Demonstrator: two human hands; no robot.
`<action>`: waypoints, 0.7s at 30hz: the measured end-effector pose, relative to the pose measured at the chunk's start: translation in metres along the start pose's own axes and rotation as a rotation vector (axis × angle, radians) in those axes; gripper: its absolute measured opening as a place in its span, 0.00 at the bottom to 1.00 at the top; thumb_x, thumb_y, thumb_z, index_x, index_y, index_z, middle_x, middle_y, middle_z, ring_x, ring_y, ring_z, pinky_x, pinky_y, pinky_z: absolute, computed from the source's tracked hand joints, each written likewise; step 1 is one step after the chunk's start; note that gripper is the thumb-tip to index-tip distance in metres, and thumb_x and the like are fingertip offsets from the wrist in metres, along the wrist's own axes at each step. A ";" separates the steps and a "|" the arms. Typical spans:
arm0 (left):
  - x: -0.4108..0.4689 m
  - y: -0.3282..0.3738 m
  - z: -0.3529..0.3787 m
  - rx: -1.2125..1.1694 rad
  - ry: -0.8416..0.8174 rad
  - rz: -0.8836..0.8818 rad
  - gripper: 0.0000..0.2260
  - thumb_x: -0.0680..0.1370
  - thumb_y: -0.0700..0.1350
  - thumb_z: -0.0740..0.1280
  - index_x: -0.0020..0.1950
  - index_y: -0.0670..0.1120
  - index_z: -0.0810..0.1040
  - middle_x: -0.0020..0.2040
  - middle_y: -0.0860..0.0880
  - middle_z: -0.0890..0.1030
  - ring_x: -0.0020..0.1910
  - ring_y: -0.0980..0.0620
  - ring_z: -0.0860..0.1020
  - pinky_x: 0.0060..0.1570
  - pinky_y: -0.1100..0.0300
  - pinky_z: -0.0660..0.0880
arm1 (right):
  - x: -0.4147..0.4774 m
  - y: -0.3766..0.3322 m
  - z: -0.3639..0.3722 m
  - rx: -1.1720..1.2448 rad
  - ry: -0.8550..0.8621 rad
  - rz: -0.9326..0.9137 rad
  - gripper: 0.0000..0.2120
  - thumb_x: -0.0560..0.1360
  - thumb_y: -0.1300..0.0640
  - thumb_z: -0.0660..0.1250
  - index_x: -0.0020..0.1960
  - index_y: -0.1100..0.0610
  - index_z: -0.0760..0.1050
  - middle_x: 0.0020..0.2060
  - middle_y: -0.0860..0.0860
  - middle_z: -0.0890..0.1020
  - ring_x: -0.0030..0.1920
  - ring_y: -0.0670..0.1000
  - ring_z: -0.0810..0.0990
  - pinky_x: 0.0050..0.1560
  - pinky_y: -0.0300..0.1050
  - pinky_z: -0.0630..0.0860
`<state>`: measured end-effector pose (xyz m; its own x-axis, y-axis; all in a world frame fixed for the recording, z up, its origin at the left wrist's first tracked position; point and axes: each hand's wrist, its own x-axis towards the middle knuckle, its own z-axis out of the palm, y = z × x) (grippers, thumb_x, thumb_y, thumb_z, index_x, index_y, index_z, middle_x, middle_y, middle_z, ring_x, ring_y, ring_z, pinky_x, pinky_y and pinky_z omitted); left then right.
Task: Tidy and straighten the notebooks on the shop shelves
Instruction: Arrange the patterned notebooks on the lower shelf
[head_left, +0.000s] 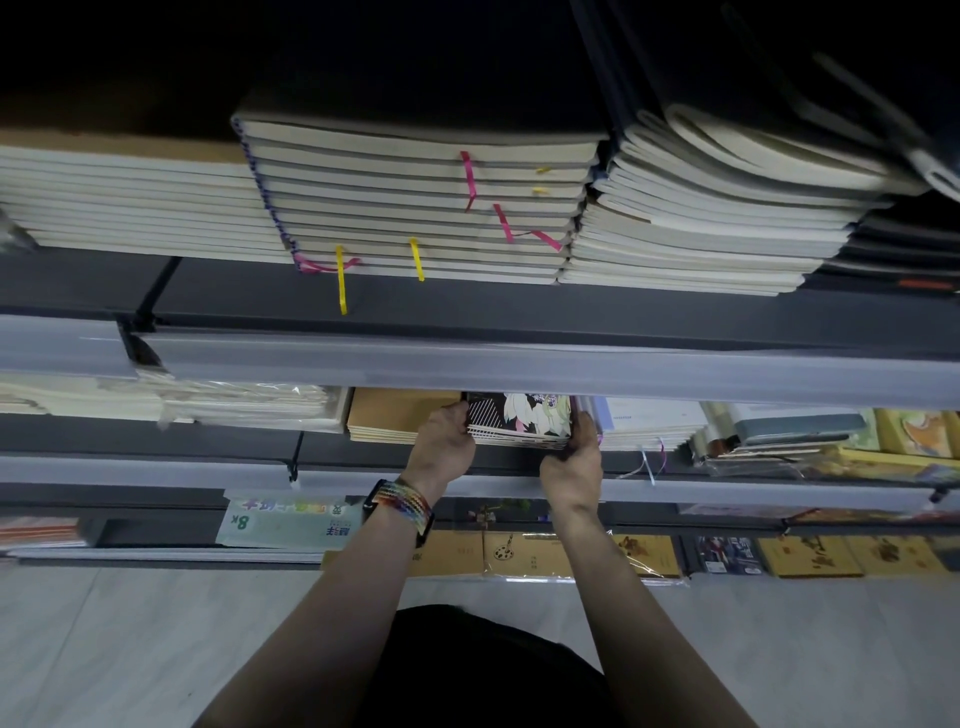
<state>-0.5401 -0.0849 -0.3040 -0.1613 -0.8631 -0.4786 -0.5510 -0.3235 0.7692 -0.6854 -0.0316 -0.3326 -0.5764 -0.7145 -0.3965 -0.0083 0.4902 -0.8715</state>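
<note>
The picture is dim, sinking to near black along the top edge above the notebook stacks (415, 208), whose page edges catch soft pale light. The clear price rail (519, 364) carries a milky sheen (dull haze rather than sparkle). Wide-angle distortion bows the shelves (467, 306) toward the corners, where detail smears; the floor (104, 649) looks evenly grey.

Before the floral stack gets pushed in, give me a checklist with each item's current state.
1. Left hand grips floral notebook stack at its left edge: ok.
2. Right hand grips its right edge: ok.
3. Stack's front edges flush: not ok, they look fanned.
4. Gap to kraft notebook stack: cannot tell, left hand covers it.
5. Depth behind shelf rail: cannot tell, hidden.
6. Ribbon markers on the right dangle over the shelf lip: not ok.
</note>
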 end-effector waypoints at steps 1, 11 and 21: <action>0.000 0.000 0.001 -0.010 0.001 0.002 0.27 0.78 0.28 0.56 0.76 0.43 0.67 0.74 0.47 0.71 0.72 0.50 0.70 0.73 0.60 0.63 | 0.000 0.001 -0.001 0.003 -0.002 0.001 0.39 0.72 0.78 0.59 0.78 0.52 0.60 0.70 0.52 0.75 0.72 0.54 0.71 0.70 0.43 0.63; 0.001 -0.006 0.005 0.054 0.028 0.038 0.23 0.78 0.29 0.57 0.71 0.44 0.73 0.66 0.44 0.78 0.62 0.48 0.78 0.58 0.67 0.76 | 0.002 0.009 -0.003 0.020 -0.035 -0.001 0.34 0.73 0.76 0.58 0.75 0.55 0.66 0.68 0.52 0.77 0.70 0.54 0.72 0.73 0.48 0.66; -0.006 -0.002 0.009 0.061 0.048 0.063 0.26 0.78 0.28 0.58 0.75 0.45 0.69 0.70 0.45 0.75 0.51 0.57 0.79 0.46 0.79 0.72 | 0.009 0.011 -0.008 0.064 -0.050 0.008 0.30 0.75 0.76 0.57 0.73 0.56 0.69 0.62 0.45 0.77 0.67 0.49 0.74 0.71 0.44 0.66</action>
<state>-0.5456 -0.0759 -0.3064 -0.1585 -0.8993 -0.4075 -0.5904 -0.2445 0.7692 -0.6976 -0.0283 -0.3433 -0.5349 -0.7353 -0.4163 0.0498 0.4644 -0.8842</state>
